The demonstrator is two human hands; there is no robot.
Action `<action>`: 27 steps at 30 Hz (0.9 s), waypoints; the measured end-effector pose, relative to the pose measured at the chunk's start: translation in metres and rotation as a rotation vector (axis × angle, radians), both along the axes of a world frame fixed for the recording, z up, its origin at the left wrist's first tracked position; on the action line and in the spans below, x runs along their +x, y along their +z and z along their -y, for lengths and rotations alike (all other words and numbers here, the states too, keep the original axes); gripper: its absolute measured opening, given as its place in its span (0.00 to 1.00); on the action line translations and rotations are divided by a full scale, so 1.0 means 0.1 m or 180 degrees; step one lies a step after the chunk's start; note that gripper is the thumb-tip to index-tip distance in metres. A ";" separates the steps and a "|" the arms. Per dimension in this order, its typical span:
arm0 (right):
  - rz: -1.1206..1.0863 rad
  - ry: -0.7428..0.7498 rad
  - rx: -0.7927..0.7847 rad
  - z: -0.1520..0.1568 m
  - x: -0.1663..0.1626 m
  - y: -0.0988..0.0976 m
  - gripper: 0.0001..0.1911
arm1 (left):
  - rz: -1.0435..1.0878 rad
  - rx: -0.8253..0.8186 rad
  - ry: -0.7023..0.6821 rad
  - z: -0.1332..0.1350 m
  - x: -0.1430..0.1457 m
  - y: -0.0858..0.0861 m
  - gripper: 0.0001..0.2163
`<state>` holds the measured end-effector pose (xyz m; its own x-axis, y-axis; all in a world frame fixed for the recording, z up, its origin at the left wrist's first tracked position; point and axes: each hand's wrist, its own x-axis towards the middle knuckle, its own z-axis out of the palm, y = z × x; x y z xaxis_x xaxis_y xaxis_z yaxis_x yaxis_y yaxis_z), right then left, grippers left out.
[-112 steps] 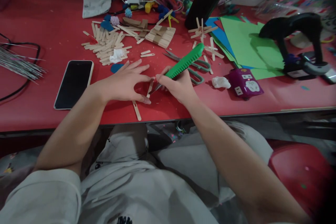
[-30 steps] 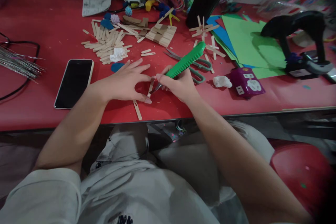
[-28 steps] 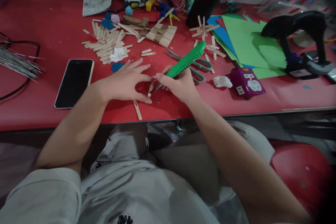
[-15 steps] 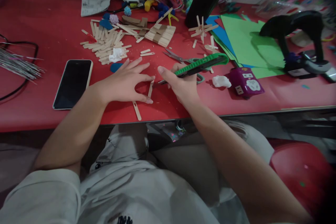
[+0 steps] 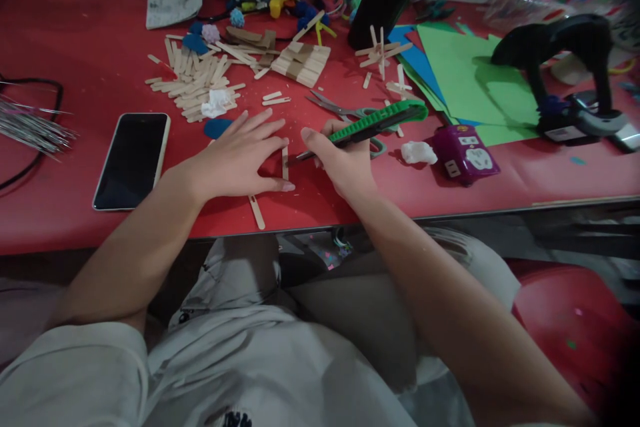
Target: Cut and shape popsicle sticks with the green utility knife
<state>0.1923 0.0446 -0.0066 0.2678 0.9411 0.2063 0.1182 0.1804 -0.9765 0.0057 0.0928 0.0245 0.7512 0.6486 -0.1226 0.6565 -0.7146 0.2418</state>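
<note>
My right hand (image 5: 347,163) is wrapped round a green-and-black box cutter (image 5: 383,121), its blade pointing left. The blade tip is at a short wooden craft stick (image 5: 285,170) lying upright in the view on the red table. My left hand (image 5: 233,157) lies over the table and pins this stick, index finger at its far end and thumb at its near end. Another craft stick (image 5: 257,212), with a slot in it, pokes out from beneath my left hand. Behind my right hand lie scissors (image 5: 333,107), their handles partly hidden.
A phone (image 5: 133,160) lies to the left. Piled craft sticks (image 5: 193,83) and a taped stick panel (image 5: 301,63) sit farther back. On the right are crumpled white tissue (image 5: 419,153), a purple plug adapter (image 5: 466,154), green paper (image 5: 465,80) and a black stand (image 5: 555,47).
The pinned stick has turned slightly, from slanting to nearly straight. The blade tip has come onto it from the right. The whole view has shifted a little.
</note>
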 end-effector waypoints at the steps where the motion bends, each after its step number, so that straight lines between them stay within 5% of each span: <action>1: 0.0028 0.0036 -0.0005 0.00 0.00 0.01 0.23 | 0.0004 -0.0007 0.0002 0.00 0.00 0.00 0.36; 27: 0.0044 0.0217 -0.0043 0.00 0.01 0.01 0.20 | 0.0040 -0.0147 0.0073 -0.04 -0.01 -0.03 0.37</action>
